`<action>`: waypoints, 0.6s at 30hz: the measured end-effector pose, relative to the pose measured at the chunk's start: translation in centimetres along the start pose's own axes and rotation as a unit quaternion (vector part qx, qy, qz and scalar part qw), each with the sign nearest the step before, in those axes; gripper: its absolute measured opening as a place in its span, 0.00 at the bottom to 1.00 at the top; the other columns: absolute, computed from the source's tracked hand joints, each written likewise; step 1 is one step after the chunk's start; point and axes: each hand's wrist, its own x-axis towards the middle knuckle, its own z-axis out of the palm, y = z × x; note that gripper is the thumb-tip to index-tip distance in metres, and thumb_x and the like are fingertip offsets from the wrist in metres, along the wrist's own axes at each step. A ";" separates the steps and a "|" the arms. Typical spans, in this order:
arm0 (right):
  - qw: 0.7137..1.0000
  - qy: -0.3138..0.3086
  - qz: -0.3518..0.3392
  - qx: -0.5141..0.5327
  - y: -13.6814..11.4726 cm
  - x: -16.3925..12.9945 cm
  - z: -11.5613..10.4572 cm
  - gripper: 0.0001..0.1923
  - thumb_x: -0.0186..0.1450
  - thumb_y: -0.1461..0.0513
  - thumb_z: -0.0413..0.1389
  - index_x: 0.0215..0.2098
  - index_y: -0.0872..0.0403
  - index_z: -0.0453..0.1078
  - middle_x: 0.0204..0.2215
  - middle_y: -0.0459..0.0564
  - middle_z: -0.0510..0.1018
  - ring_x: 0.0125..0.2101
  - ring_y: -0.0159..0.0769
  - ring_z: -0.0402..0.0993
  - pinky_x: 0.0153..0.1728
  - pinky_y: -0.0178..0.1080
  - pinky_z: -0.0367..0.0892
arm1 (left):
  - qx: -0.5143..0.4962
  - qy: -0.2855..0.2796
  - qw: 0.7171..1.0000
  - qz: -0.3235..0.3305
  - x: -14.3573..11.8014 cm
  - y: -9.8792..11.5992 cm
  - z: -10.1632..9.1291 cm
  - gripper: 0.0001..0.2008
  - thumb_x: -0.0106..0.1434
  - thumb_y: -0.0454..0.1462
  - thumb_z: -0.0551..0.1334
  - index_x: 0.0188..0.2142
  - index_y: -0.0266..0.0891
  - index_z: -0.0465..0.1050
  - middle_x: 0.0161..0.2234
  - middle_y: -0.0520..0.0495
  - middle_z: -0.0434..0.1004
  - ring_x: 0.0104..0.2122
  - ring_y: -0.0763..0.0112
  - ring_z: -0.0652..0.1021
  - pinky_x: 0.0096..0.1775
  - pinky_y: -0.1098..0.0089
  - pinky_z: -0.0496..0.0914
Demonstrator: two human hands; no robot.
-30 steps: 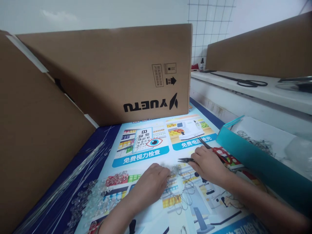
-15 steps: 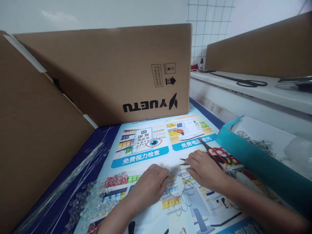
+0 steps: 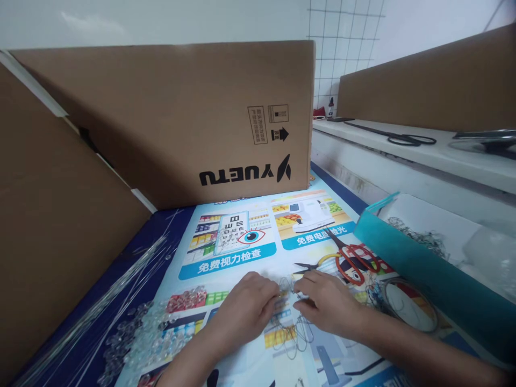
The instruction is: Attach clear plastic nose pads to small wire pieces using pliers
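My left hand point(image 3: 255, 302) is closed, its fingertips pinching one end of thin bent wire loops point(image 3: 291, 341) that lie on the printed sheet. The pinched part is mostly hidden by the fingers. Just right of it, my right hand point(image 3: 328, 302) has its thumb and forefinger apart, with the fingertips close to the same wire. Beyond the right hand lie pliers point(image 3: 308, 266) with yellow grips, partly hidden by it. Scissors point(image 3: 355, 264) with red handles lie open beside them.
Clear beads point(image 3: 157, 333) are heaped at the left, near long thin wires point(image 3: 108, 301). A coil of wire point(image 3: 409, 305) lies beside the teal box point(image 3: 427, 279) with wire pieces inside. Cardboard panels point(image 3: 169, 123) stand behind; black scissors point(image 3: 409, 138) lie on a ledge.
My right hand has moved left and down, away from the pliers and scissors, closer to my left hand. My left hand has kept its pinch. The view has shifted slightly.
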 end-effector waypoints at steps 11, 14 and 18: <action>0.999 -0.027 -0.026 -0.006 -0.1 0.1 0.2 0.11 0.61 0.60 0.51 0.43 0.47 0.67 0.36 0.47 0.71 0.40 0.38 0.65 0.41 0.38 0.59 | 0.007 0.000 1.000 0.008 0.1 -0.1 0.3 0.06 0.62 0.31 0.51 0.32 0.39 0.65 0.28 0.49 0.69 0.32 0.66 0.68 0.37 0.65 0.60; 0.999 -0.028 -0.028 -0.010 0.0 0.1 0.4 0.10 0.61 0.60 0.51 0.41 0.48 0.68 0.35 0.47 0.71 0.40 0.38 0.65 0.41 0.38 0.59 | 0.006 0.000 1.000 0.023 0.2 0.0 0.3 0.07 0.64 0.33 0.51 0.30 0.39 0.64 0.27 0.50 0.69 0.31 0.68 0.68 0.37 0.66 0.60; 0.999 -0.026 -0.026 -0.016 0.0 0.2 0.6 0.10 0.61 0.59 0.50 0.41 0.49 0.67 0.36 0.48 0.71 0.40 0.38 0.65 0.40 0.38 0.59 | -0.004 -0.001 0.999 0.038 0.3 -0.1 0.2 0.08 0.64 0.34 0.51 0.29 0.39 0.64 0.28 0.50 0.68 0.31 0.69 0.68 0.38 0.66 0.60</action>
